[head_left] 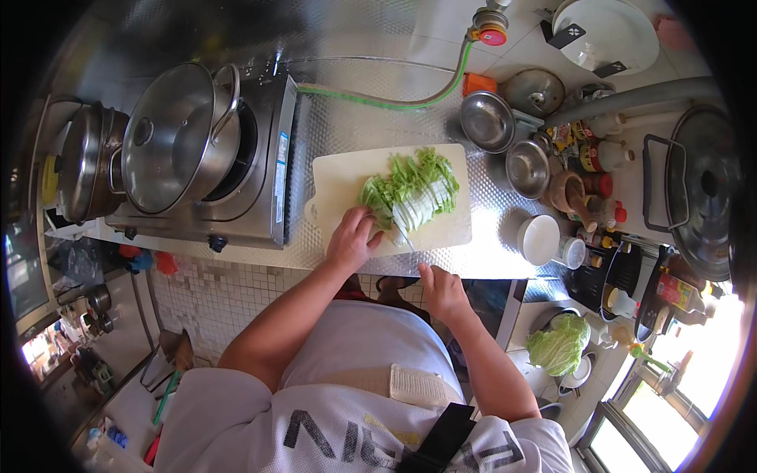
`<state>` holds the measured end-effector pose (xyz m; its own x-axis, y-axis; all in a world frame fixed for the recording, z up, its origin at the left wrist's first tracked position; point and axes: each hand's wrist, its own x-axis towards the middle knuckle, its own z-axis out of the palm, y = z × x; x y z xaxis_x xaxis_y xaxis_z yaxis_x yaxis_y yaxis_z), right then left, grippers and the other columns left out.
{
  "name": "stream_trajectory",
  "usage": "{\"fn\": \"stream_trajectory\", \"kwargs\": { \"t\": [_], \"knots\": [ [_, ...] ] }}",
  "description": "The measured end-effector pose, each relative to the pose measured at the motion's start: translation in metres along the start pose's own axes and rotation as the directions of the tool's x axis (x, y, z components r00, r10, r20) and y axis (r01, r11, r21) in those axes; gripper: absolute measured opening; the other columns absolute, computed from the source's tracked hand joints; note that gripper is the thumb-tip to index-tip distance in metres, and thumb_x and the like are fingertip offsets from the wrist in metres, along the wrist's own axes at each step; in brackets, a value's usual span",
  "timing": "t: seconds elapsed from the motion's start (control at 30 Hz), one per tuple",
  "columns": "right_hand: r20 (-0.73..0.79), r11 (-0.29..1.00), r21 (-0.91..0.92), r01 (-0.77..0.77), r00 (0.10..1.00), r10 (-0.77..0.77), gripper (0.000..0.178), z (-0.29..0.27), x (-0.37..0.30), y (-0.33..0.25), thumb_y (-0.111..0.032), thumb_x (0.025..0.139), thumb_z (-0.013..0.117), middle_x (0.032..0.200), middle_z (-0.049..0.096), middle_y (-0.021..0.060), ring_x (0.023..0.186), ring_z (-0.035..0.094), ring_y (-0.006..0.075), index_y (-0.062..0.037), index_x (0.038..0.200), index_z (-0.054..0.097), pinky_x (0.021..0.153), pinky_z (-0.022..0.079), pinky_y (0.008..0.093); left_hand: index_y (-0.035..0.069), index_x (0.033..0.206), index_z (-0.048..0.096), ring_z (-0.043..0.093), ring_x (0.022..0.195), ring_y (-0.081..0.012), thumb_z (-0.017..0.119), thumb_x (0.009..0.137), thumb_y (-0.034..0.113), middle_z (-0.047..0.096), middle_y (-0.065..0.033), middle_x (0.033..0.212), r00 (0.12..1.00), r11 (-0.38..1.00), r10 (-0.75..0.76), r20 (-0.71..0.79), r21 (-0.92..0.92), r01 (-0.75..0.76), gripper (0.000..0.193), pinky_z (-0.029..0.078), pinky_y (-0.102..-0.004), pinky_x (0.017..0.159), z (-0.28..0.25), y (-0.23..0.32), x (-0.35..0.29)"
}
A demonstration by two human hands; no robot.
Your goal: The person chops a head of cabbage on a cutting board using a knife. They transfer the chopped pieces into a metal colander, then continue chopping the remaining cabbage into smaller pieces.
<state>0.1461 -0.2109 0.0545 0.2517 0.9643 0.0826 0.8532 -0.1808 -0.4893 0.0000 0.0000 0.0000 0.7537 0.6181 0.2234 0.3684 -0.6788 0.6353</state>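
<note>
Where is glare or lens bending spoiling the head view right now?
Head view: sunlight from the window at lower right washes out the counter edge; steel behind the board glints; edges bend toward a black rim. The cabbage and left hand stay clear and evenly lit.

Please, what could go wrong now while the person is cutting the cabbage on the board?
1. The left hand presses the cabbage right beside the knife, so its fingers could be nicked.
2. The board lies on shiny metal counter and might slide under pressure.
3. The right hand is at the counter's front edge, and cut pieces near it could fall off.
</note>
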Motion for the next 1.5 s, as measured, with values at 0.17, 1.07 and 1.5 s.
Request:
{"fn": "stream_trajectory", "kwargs": {
  "t": [0.17, 1.07, 1.5],
  "knots": [
    [0.060, 0.997, 0.038, -0.065, 0.996, 0.063, 0.025, -0.004, -0.002, -0.003, -0.020, 0.106, 0.056, 0.074, 0.058, 0.0198, 0.060, 0.054, 0.0467, -0.0007, 0.093, 0.063, 0.055, 0.043, 0.0553, 0.000, 0.099, 0.063, 0.061, 0.110, -0.0322, 0.079, 0.077, 0.010, 0.060, -0.0129, 0.115, 1.000, 1.000, -0.002, 0.009, -0.006, 0.002, 0.029, 0.055, -0.0399, 0.092, -0.002, 0.005, -0.002],
    [0.245, 0.948, -0.183, 0.261, 0.946, -0.213, 0.047, 0.051, 0.029, 0.040, -0.009, 0.097, 0.055, 0.090, 0.059, 0.0146, 0.075, 0.057, 0.0300, 0.0031, 0.142, 0.051, 0.060, 0.046, 0.0420, 0.001, 0.104, 0.066, 0.065, 0.103, -0.0331, 0.082, 0.075, 0.011, 0.065, -0.0130, 0.110, 0.999, 0.999, -0.050, 0.021, -0.016, 0.051, 0.034, 0.057, -0.0424, 0.087, 0.003, -0.007, 0.005],
    [-0.083, 0.918, -0.230, 0.323, 0.933, -0.350, 0.037, 0.065, 0.059, 0.052, -0.011, 0.099, 0.060, 0.081, 0.056, 0.0107, 0.067, 0.054, 0.0296, -0.0031, 0.134, 0.063, 0.052, 0.042, 0.0433, 0.000, 0.101, 0.064, 0.064, 0.101, -0.0330, 0.079, 0.076, 0.012, 0.063, -0.0131, 0.107, 0.999, 0.999, -0.041, -0.012, 0.030, 0.042, 0.031, 0.055, -0.0421, 0.088, 0.002, -0.005, 0.009]
  ]
}}
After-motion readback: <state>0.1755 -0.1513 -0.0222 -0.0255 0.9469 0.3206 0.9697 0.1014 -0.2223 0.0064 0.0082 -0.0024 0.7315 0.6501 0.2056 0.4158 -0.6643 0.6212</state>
